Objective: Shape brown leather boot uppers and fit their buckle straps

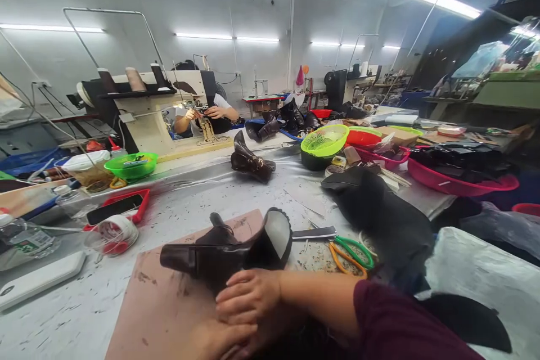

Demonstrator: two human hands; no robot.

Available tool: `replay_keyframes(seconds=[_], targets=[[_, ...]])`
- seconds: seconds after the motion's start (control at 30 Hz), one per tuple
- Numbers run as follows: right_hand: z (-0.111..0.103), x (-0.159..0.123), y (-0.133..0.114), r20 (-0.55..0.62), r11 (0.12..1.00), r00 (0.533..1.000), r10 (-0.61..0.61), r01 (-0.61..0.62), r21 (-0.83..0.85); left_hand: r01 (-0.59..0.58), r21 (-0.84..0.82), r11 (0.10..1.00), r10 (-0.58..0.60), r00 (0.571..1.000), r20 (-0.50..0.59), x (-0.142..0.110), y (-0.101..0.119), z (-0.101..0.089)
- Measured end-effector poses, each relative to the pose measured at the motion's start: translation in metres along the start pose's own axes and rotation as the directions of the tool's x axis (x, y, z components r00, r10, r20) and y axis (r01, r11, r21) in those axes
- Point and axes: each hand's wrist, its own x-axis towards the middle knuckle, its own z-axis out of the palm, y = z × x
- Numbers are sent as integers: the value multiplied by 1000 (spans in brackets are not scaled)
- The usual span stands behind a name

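Observation:
A dark brown leather boot [223,256] lies on its side on a pinkish board, its scalloped, pale-lined opening facing right. Against its near side, my right hand [248,298] has its fingers bent and pressed together. My left hand [213,340] is at the bottom edge, its fingers closed and meeting the right hand's fingertips. Whatever lies between the fingers is hidden. A second dark piece with a strap [219,228] shows behind the boot. Farther back on the table stands another brown boot [252,163] with a buckle.
Left of the board [147,298] are a white power bank [42,280], a plastic bottle [27,242] and a red tray [145,205] holding a phone. Scissors [348,256] and black leather [379,219] lie right. Behind, another person's hands [206,114] work at a sewing machine [156,107].

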Motion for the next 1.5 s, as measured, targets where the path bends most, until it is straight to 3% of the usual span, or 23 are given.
replay_keyframes(seconds=[0.1,0.17,0.2,0.27,0.33,0.37,0.43,0.57,0.67,0.8,0.9,1.03,1.13,1.2,1.27,1.33,1.43,1.5], targets=[[12,-37,-28,-155,976,964,217,-214,37,-88,96,992,97,991,-92,10,-12,-30],[6,-61,-37,-313,921,874,372,-388,11,-41,264,964,84,984,-157,26,-31,-41],[2,-73,-36,-410,854,781,472,-520,-8,6,321,947,34,992,-119,35,-42,-44],[-6,-95,-27,-519,600,528,672,-799,-35,90,365,927,-116,992,49,52,-59,-47],[-11,-114,-11,-417,308,315,853,-947,-86,168,329,929,-257,934,249,65,-65,-50],[-12,-122,-4,-349,213,243,905,-969,-123,213,313,926,-314,894,320,69,-63,-52],[-11,-135,7,-260,150,191,947,-974,-168,325,350,879,-441,834,332,74,-52,-57],[-7,-145,12,-202,188,223,954,-966,-178,543,459,703,-673,717,182,64,-21,-64],[-9,-146,11,-168,221,248,954,-961,-164,600,319,733,-679,670,300,46,-4,-61],[-13,-148,16,-147,244,259,955,-963,-111,639,63,767,-618,708,343,32,5,-54],[-18,-150,19,-185,230,237,954,-971,-60,628,-70,775,-577,749,326,29,8,-50],[-37,-139,10,-312,187,173,934,-982,15,534,-25,845,-479,776,410,30,21,-48],[-57,-109,-9,-417,256,156,896,-947,195,451,74,889,-431,774,464,33,30,-49],[-69,-80,-26,-386,385,250,888,-863,327,416,106,903,-414,777,474,34,33,-52],[-78,-49,-43,-272,505,427,863,-758,413,405,149,902,-427,785,450,35,35,-56],[-82,-23,-57,-205,571,547,812,-667,479,411,176,895,-446,836,318,35,38,-62],[-82,1,-68,-195,601,607,771,-591,539,426,-44,904,-417,898,140,36,46,-71],[-79,9,-71,-206,615,623,754,-560,555,459,-286,841,-425,888,178,36,50,-75]])
